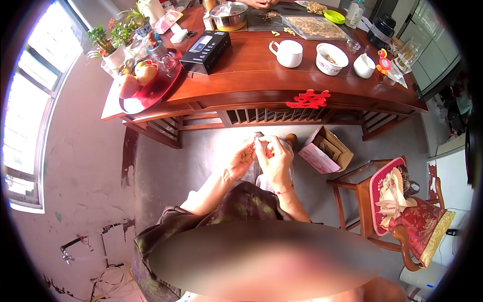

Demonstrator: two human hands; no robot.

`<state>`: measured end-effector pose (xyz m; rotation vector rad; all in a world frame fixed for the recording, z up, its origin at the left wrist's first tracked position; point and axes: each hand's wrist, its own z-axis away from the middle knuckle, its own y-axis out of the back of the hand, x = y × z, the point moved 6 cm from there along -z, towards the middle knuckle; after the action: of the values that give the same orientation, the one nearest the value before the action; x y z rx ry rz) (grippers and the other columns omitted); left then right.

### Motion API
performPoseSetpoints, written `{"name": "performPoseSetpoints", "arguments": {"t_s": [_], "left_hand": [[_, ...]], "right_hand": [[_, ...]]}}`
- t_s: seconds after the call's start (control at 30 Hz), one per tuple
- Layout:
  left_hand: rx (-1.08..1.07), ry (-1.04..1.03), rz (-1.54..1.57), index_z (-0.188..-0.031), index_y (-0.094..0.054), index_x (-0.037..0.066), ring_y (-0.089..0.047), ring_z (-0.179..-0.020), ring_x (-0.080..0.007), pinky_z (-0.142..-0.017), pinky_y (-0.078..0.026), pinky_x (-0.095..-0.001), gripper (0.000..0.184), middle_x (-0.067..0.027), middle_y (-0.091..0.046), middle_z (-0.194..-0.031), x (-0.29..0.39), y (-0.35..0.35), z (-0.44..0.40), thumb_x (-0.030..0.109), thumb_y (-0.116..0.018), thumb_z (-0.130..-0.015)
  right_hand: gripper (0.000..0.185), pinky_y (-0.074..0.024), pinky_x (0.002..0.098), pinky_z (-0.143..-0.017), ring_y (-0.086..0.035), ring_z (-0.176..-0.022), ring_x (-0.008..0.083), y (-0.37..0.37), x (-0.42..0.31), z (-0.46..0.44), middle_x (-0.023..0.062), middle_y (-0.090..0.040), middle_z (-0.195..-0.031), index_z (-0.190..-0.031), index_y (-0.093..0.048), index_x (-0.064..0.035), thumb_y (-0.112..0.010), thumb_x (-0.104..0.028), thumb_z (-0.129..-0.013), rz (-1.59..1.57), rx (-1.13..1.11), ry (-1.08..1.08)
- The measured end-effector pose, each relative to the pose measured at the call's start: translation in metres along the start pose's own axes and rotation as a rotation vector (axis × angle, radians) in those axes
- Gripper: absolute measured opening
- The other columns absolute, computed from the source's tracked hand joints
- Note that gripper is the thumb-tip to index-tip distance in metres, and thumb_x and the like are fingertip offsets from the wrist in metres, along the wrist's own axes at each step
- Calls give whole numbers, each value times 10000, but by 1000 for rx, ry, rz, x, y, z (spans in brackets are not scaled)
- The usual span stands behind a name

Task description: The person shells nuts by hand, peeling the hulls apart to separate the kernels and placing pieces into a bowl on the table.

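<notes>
My left hand (241,157) and my right hand (276,160) are raised close together over my lap, in front of the wooden table. Their fingertips meet around a small dark thing (259,134), too small to identify. Both hands have their fingers pinched. A thin red string bracelet (285,190) circles my right wrist. Beyond the hands, a red paper character (308,99) hangs on the front edge of the table (236,89).
A white mug (289,53), a white bowl (331,59), a black box (206,52) and a red tray (171,85) with fruit stand on the table. Another person's hands (261,3) show at the far side. An open carton (326,150) and a chair (366,201) are at right.
</notes>
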<state>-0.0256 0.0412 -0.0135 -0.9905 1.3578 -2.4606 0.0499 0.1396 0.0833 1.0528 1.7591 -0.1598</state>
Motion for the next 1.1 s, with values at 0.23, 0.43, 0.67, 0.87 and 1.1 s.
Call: {"name": "performPoseSetpoints", "arguments": {"t_s": [0.23,0.43,0.67,0.87,1.1], "left_hand": [[-90,29,-63,-971,-645,60,-560,-724,-47,-673,-443,-191,147,4,-643,-847,4,3,-1,139,-657,-847],[-102,137,126,-877,-621,39,-394,-574,-27,-486,-315,-163,106,53,-479,-671,3,-9,5,142,-641,-865],[-136,-13,-246,-855,-597,45,-308,-485,-22,-451,-222,-185,88,58,-412,-629,15,-17,13,125,-629,-871],[-54,-129,-434,-893,-631,21,-318,-484,-16,-455,-236,-181,88,31,-527,-675,22,-13,13,98,-640,-851],[-82,-138,-467,-890,-630,4,-340,-488,-20,-452,-249,-177,105,-50,-621,-761,24,-14,15,91,-654,-836]], "right_hand": [[135,-402,286,-454,-551,-479,137,-13,19,6,58,-574,-581,-835,-587,-42,-622,-167,-872,-142,-187,-164],[141,-326,194,-467,-427,-536,11,-30,47,19,-58,-530,-656,-843,-588,-18,-576,-138,-916,-616,-243,-463],[139,-249,154,-475,-339,-558,-28,-28,44,22,-95,-450,-655,-819,-590,-46,-573,-141,-920,-748,-229,-566],[164,-265,165,-476,-358,-558,-15,-28,47,25,-91,-449,-645,-812,-593,-39,-570,-157,-923,-709,-261,-545],[171,-273,164,-464,-348,-539,-9,-25,40,28,-79,-479,-643,-845,-604,-32,-564,-176,-929,-730,-304,-599]]}}
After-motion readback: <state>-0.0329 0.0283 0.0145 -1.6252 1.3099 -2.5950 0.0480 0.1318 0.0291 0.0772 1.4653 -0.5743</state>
